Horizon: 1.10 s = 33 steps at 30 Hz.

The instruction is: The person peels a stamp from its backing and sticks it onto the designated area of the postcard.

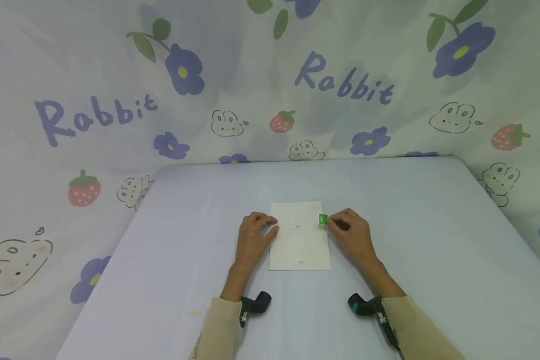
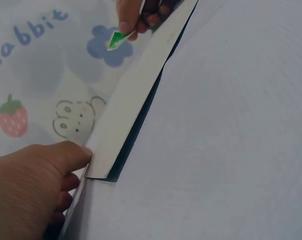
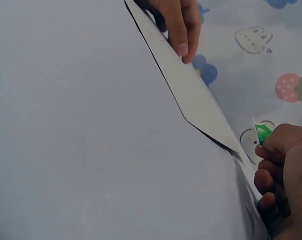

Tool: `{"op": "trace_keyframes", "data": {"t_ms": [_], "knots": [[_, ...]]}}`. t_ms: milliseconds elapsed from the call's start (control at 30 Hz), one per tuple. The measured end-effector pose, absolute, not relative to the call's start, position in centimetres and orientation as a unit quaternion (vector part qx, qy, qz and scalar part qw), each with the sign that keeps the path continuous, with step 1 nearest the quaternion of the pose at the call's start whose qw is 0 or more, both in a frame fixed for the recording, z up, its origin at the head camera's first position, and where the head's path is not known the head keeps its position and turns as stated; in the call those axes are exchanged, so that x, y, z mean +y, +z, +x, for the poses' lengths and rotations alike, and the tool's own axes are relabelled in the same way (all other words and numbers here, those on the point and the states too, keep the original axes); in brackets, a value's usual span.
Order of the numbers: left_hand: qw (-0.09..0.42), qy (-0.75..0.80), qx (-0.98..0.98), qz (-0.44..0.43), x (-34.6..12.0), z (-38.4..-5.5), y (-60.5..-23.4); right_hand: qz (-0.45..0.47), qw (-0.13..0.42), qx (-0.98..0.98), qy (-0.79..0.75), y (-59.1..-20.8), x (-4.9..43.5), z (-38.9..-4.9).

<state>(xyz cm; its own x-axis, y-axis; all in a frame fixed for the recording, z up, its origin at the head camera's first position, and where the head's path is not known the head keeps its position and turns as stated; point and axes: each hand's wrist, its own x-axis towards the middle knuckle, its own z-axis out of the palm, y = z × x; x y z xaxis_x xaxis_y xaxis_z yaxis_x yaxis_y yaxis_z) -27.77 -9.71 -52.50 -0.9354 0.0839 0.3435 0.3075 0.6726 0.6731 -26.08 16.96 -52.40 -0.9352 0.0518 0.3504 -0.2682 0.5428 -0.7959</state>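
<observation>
A cream folded card (image 1: pixel 299 247) lies on the table, with a crease across it and small printed marks on both halves. At its left edge my left hand (image 1: pixel 253 239) rests, thumb and index fingertips touching the card. On the other side, my right hand (image 1: pixel 354 235) pinches a small green sticker (image 1: pixel 322 219) with a pale border between thumb and index finger, over the card's right edge. The left wrist view shows the sticker (image 2: pixel 117 40) tilted, its corner raised above the card (image 2: pixel 126 110). In the right wrist view the sticker's lower part is hidden by the fingers.
A pale cloth covers the table (image 1: pixel 207 200). Behind and at the sides hangs a curtain (image 1: pixel 252 65) printed with flowers, rabbits and strawberries. A black camera is strapped to each wrist, and a cable runs from the right wrist camera (image 1: pixel 364 305).
</observation>
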Motion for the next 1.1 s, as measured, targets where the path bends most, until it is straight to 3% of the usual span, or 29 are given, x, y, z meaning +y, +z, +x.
{"op": "trace_keyframes", "data": {"t_ms": [1100], "knots": [[0.152,-0.386,-0.902,-0.119,-9.7,-27.8,-52.5,0.052,0.162,-0.869,0.465,-52.2,16.4,-28.2]]}}
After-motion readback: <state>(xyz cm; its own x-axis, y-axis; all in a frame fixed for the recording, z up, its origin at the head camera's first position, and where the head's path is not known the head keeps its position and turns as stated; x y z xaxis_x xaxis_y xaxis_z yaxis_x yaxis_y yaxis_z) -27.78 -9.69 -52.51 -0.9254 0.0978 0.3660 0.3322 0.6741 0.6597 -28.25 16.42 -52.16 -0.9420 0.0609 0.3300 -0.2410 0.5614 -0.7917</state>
